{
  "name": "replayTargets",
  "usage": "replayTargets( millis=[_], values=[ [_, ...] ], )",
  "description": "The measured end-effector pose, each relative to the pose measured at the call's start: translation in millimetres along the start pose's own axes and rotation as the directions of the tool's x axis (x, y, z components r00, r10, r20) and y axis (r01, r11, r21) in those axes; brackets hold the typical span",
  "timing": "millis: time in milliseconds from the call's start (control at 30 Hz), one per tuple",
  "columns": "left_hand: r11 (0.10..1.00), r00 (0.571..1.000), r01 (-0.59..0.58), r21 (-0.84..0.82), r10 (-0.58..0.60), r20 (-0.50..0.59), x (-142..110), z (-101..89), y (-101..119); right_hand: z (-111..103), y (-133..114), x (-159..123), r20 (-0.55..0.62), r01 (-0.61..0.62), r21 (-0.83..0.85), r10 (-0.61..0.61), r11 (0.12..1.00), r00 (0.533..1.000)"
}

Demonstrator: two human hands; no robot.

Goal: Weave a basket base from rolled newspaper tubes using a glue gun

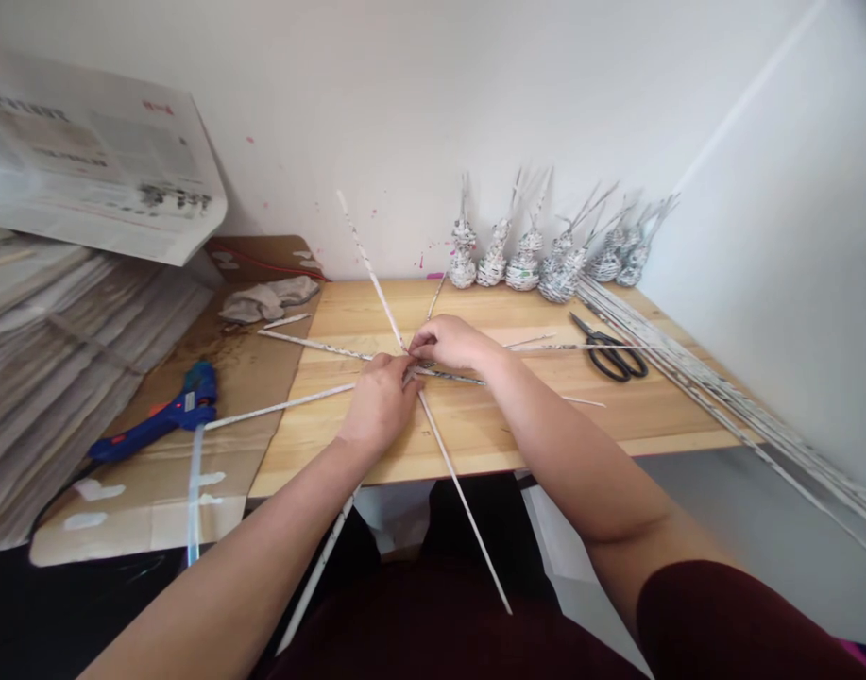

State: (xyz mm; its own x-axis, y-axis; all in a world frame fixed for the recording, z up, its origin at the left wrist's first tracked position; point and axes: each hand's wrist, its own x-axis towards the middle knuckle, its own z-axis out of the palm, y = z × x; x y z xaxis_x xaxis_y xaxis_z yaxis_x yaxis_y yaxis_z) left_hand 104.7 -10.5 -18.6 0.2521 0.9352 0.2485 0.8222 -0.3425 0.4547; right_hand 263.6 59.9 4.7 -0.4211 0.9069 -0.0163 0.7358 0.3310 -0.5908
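Observation:
Several rolled newspaper sticks [459, 491] spread out like spokes from one crossing point on the wooden table [312, 444]. My left hand [384, 397] presses on that crossing from the near left, its fingers closed around the sticks. Just beyond it, my right hand [443, 342] pinches at the same crossing from above, fingertips close to the left thumb. One stick [370, 269] slants up toward the wall, and others reach toward both sides and down past the table's front edge. The crossing itself is mostly hidden beneath my fingers.
Several woven paper gourd shapes [523, 266] stand along the wall. Black scissors [613, 351] lie at right, beside a bundle of paper sticks [716, 406] overhanging the edge. At left are a blue glue gun [163, 416] on cardboard [149, 529], a rag [266, 300] and stacked newspapers [71, 368].

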Motion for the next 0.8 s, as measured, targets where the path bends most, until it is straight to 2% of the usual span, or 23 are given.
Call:
replayTargets(
  millis=[233, 533, 800],
  values=[
    [0.999, 0.999, -0.031, 0.021, 0.032, -0.042, -1.1, 4.0, -1.9, 0.8, -0.2, 1.3, -0.003, 0.008, -0.056, -0.008, 0.998, 1.0],
    [0.998, 0.998, -0.06, 0.002, 0.06, -0.029, -3.7, 4.2, -3.8, 4.2, -1.9, 1.2, -0.022, 0.026, -0.079, -0.028, 0.997, 0.999],
    [0.963, 0.977, -0.195, 0.184, 0.207, -0.045, -7.2, 11.9, -4.5, 9.0, -5.0, 1.3, -0.06, 0.007, -0.104, -0.014, 0.995, 0.998]
  ],
)
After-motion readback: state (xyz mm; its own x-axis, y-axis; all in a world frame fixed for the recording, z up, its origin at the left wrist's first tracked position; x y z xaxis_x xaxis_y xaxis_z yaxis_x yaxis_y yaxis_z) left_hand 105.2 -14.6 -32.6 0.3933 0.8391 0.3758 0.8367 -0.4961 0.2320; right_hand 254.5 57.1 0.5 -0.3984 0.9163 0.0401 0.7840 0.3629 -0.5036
